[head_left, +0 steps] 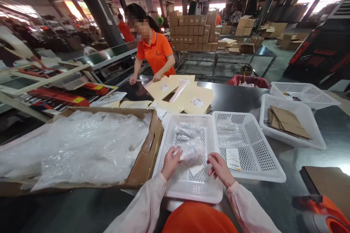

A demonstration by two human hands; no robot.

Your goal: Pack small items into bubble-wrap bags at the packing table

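Left hand (171,162) and right hand (220,169) apart, both at the near white mesh basket (193,193). Left hand pinches a clear plastic bag (190,151) inside the basket. Right hand empty, fingers loosely curled, at the basket's right rim. More small clear packets (184,131) lie in the basket, past the left hand. Right of the basket: second mesh basket (247,176), holding bagged items and a white label card (233,159). Left of it: cardboard box (149,156) of bubble wrap (82,149). Beyond it, across the tabletop (232,94), a co-worker (154,52) has both hands at kraft envelopes (197,100).
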